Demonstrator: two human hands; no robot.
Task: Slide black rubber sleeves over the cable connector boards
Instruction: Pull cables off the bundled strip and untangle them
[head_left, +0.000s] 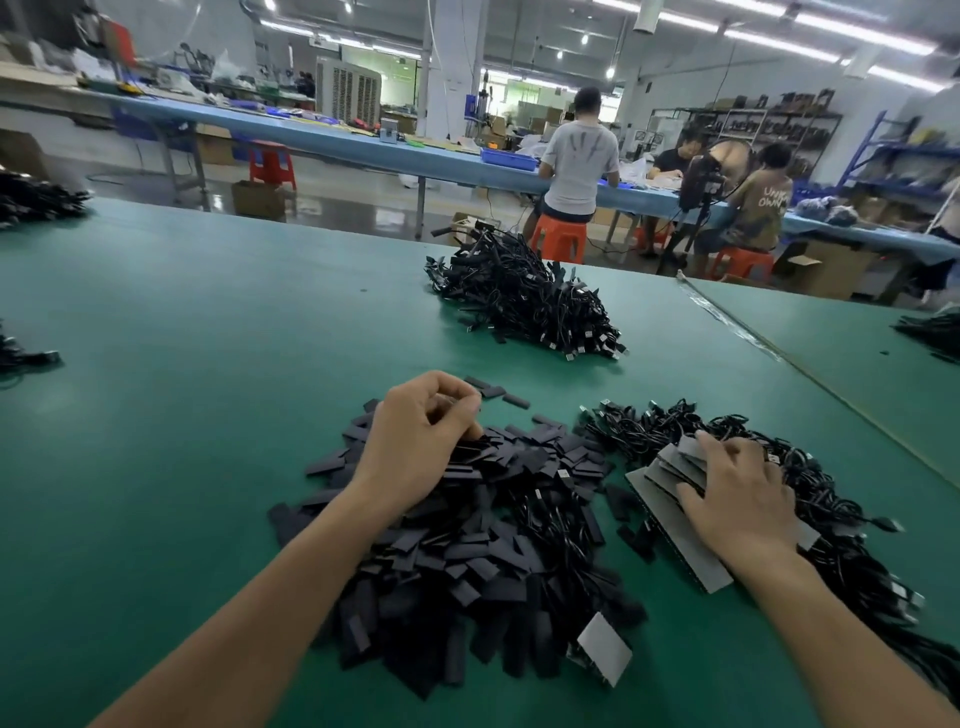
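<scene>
A big heap of flat black rubber sleeves lies on the green table in front of me. My left hand hovers over its far edge with fingers curled, pinching at a sleeve near the fingertips. To the right, a fanned stack of grey connector boards rests against a tangle of black cables. My right hand lies on the boards, fingers spread and bent over their upper ends. One loose grey board sits at the heap's near edge.
A second pile of black cables sits farther back on the green table. A few stray sleeves lie beyond my left hand. More cable bundles lie at the left and right edges. People sit on orange stools at a blue bench behind.
</scene>
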